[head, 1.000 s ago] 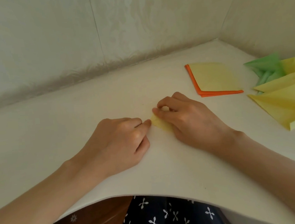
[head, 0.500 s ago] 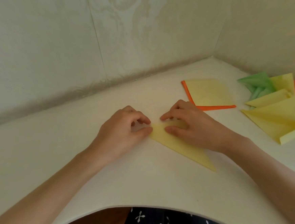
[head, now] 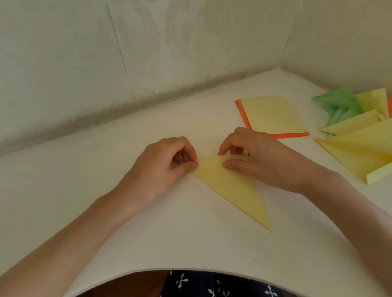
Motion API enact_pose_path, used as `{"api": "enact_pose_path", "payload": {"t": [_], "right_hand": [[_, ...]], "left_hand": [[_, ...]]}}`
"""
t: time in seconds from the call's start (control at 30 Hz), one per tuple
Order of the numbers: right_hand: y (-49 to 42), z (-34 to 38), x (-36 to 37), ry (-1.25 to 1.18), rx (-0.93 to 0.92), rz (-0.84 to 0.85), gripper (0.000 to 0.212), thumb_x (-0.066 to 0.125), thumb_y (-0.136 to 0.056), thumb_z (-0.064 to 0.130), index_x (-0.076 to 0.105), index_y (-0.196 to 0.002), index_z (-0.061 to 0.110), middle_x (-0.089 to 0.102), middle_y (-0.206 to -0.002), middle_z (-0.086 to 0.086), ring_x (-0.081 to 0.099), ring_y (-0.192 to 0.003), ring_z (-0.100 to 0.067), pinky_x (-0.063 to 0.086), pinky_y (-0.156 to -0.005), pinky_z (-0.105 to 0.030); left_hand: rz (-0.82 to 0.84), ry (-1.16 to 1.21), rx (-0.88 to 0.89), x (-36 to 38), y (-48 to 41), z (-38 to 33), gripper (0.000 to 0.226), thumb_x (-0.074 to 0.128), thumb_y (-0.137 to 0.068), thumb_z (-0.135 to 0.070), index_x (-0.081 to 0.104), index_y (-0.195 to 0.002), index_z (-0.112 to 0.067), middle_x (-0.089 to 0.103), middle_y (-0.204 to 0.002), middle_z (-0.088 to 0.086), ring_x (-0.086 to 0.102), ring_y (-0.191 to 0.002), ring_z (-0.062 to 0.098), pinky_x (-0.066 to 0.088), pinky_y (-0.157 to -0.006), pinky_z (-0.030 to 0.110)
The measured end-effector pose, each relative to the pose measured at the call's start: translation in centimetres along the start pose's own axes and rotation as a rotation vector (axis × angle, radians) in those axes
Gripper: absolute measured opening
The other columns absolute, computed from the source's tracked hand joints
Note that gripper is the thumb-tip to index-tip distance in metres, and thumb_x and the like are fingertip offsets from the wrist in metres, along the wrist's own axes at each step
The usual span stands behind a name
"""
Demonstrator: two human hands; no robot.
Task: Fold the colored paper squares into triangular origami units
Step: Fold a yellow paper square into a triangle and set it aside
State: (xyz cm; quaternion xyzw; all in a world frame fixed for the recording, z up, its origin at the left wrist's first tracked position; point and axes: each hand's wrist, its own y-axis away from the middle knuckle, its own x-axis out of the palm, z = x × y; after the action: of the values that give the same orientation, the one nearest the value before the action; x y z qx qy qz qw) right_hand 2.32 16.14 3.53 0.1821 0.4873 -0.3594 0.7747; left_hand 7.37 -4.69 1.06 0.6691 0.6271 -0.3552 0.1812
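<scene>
Head view: a pale worktop [head: 100, 202] fills a corner between patterned walls. A folded yellow triangle [head: 235, 187] lies flat at its middle, its long point aimed toward the near edge. The left hand [head: 164, 172] has its grip pinched on the triangle's left corner. The right hand [head: 261, 159] pinches the upper edge, thumb flat on the paper. A stack of squares [head: 272, 115], yellow over orange, lies behind the right hand. Folded yellow units [head: 366, 149] and a green piece [head: 337, 104] sit at far right.
</scene>
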Motion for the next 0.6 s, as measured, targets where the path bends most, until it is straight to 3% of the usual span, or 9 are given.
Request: {"api": "enact_pose_path", "payload": {"t": [0.13,0.2,0.27,0.33,0.4,0.5,0.6], "right_hand": [[0.2,-0.2,0.1,0.096,-0.041,-0.033,0.019,0.058,-0.092,0.016,0.062,-0.111,0.014,0.049,-0.092,0.003,0.046,-0.085,-0.013,0.033,-0.071,-0.016],[0.5,-0.4,0.4,0.202,-0.149,-0.085,0.015,0.056,-0.092,0.011,0.066,-0.102,0.008,0.054,-0.089,-0.003,0.053,-0.080,-0.021,0.040,-0.071,-0.025],[1.0,-0.5,0.9,0.309,-0.239,-0.121,0.014,0.054,-0.088,0.008,0.068,-0.091,0.005,0.057,-0.082,-0.008,0.054,-0.069,-0.026,0.046,-0.058,-0.037],[1.4,-0.7,1.2,0.416,-0.267,-0.135,0.012,0.061,-0.081,-0.003,0.067,-0.089,0.004,0.056,-0.079,-0.010,0.051,-0.064,-0.027,0.045,-0.050,-0.040],[1.9,-0.7,1.3,0.485,-0.295,-0.144,0.021,0.065,-0.074,-0.011,0.066,-0.091,0.002,0.056,-0.080,-0.011,0.050,-0.064,-0.028,0.044,-0.049,-0.040],[2.7,-0.7,1.5,0.522,-0.316,-0.157,0.029,0.067,-0.071,-0.013,0.066,-0.096,0.000,0.057,-0.083,-0.013,0.050,-0.065,-0.029,0.045,-0.047,-0.038],[3.7,-0.6,1.8,0.552,-0.301,-0.155,0.033,0.056,-0.078,-0.006,0.064,-0.109,-0.001,0.058,-0.088,-0.014,0.054,-0.068,-0.030,0.048,-0.048,-0.037]], "left_hand": [[0.014,-0.132,0.137,-0.1,0.3,0.5,0.014,0.063,-0.089,-0.017,0.054,-0.085,-0.027,0.054,-0.084,-0.015,0.050,-0.082,0.005,0.043,-0.074,0.028],[0.007,-0.187,0.195,0.0,0.4,0.8,0.010,0.061,-0.090,-0.015,0.055,-0.087,-0.023,0.051,-0.084,-0.016,0.047,-0.082,0.006,0.043,-0.073,0.027],[-0.011,-0.238,0.258,0.0,0.5,0.8,0.005,0.059,-0.091,-0.014,0.057,-0.089,-0.018,0.050,-0.083,-0.015,0.045,-0.081,0.006,0.042,-0.071,0.027],[-0.042,-0.339,0.343,0.0,0.6,0.5,0.011,0.051,-0.093,-0.019,0.062,-0.091,-0.015,0.056,-0.084,-0.008,0.048,-0.080,0.010,0.044,-0.067,0.030],[-0.058,-0.467,0.437,0.0,0.8,0.4,0.026,0.043,-0.089,-0.021,0.068,-0.092,-0.014,0.061,-0.084,-0.001,0.052,-0.077,0.017,0.045,-0.063,0.030],[-0.098,-0.595,0.504,0.1,1.6,0.8,0.025,0.053,-0.081,-0.008,0.072,-0.096,-0.014,0.064,-0.085,0.002,0.050,-0.077,0.019,0.043,-0.062,0.030],[-0.114,-0.632,0.478,0.3,2.7,0.7,0.032,0.052,-0.079,-0.005,0.073,-0.101,-0.014,0.066,-0.089,0.001,0.044,-0.081,0.017,0.046,-0.063,0.032]]}}
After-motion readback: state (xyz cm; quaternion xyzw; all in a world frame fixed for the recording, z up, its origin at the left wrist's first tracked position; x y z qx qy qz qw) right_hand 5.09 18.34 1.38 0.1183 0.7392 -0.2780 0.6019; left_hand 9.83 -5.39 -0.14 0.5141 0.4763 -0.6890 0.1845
